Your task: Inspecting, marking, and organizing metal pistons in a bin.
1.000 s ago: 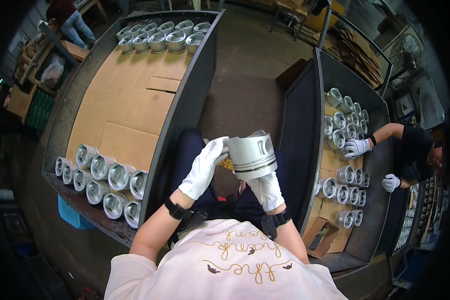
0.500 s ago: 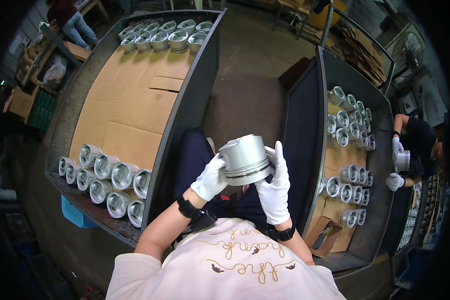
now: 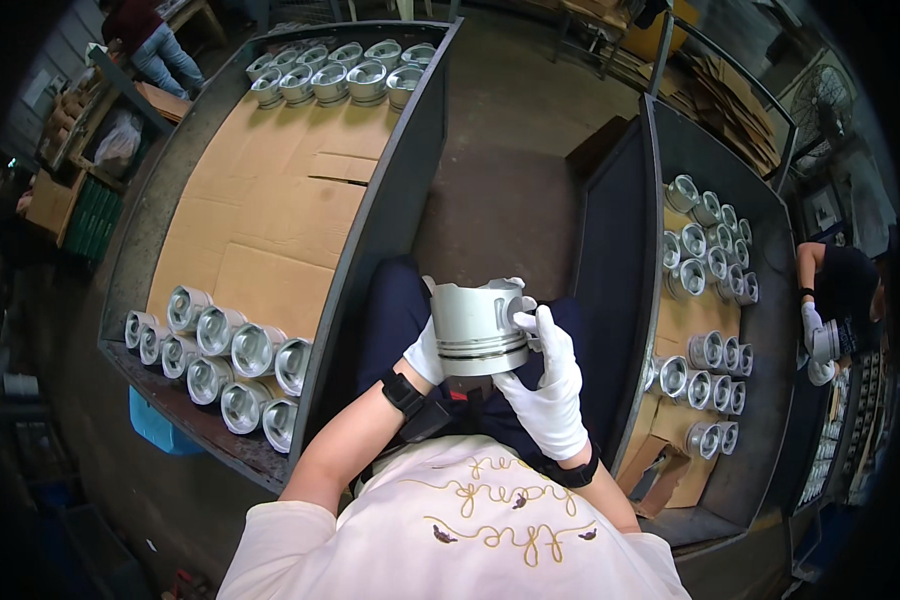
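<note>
A silver engine piston (image 3: 478, 325) with ring grooves round its lower part is held up in front of my chest, between the two bins. My left hand (image 3: 428, 350), in a white glove, grips its left side; the fingers are mostly hidden behind the metal. White-gloved too, my right hand (image 3: 552, 385) holds the piston from the right, with thumb and fingers at its side and lower edge. To the left, more pistons (image 3: 255, 350) stand in rows at the near end of a dark metal bin (image 3: 370, 200); others (image 3: 366, 82) fill its far end.
Brown cardboard (image 3: 260, 210) lines the left bin. A second dark bin (image 3: 620, 240) on the right carries several pistons (image 3: 708, 350) and a small open carton (image 3: 655, 470). Beyond it, a co-worker (image 3: 835, 300) handles another piston. Another person (image 3: 150, 45) stands at far left.
The piston has been turned between my hands, and its side opening now faces right. My left fingers have slid behind it. The co-worker's piston has moved lower.
</note>
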`<action>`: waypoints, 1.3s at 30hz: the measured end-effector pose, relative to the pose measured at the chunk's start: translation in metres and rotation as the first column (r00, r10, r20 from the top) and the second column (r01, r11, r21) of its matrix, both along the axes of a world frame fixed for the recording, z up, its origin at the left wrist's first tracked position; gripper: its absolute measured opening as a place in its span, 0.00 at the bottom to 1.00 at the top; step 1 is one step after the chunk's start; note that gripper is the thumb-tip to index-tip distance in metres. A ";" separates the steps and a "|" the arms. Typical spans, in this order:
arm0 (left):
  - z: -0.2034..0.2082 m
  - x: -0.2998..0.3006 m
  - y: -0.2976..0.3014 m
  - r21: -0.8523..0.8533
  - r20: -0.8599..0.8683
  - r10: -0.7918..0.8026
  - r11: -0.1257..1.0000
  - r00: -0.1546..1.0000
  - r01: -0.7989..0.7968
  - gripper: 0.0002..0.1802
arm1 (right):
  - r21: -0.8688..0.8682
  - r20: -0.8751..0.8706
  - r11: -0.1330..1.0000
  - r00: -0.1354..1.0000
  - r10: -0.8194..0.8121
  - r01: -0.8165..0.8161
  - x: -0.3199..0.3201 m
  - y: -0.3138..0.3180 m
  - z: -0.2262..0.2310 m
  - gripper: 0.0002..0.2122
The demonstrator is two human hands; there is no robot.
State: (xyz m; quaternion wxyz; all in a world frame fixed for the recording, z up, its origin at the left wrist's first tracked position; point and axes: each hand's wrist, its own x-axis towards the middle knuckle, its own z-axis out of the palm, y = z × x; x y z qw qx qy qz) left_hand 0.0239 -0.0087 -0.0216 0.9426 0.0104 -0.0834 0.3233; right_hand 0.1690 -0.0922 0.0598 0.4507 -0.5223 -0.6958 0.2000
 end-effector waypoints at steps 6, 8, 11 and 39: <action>0.001 -0.008 0.003 0.004 -0.168 0.019 1.000 0.986 -0.019 0.32 | -0.083 -0.115 0.996 0.993 -0.024 0.014 0.009 -0.001 -0.001 0.41; 0.000 -0.008 0.002 -0.008 -0.210 0.021 1.000 0.977 -0.023 0.30 | -0.119 -0.132 0.992 0.989 -0.065 0.050 0.009 0.003 -0.005 0.41; -0.007 -0.007 0.001 0.017 -0.349 0.053 0.999 0.936 -0.050 0.33 | -0.167 -0.119 0.980 0.985 -0.127 0.106 0.005 0.014 -0.001 0.42; -0.031 0.018 -0.032 -0.089 -0.187 -0.315 0.949 0.930 0.304 0.39 | -0.523 0.736 -0.352 0.204 -0.645 0.776 0.385 -0.385 -0.248 0.07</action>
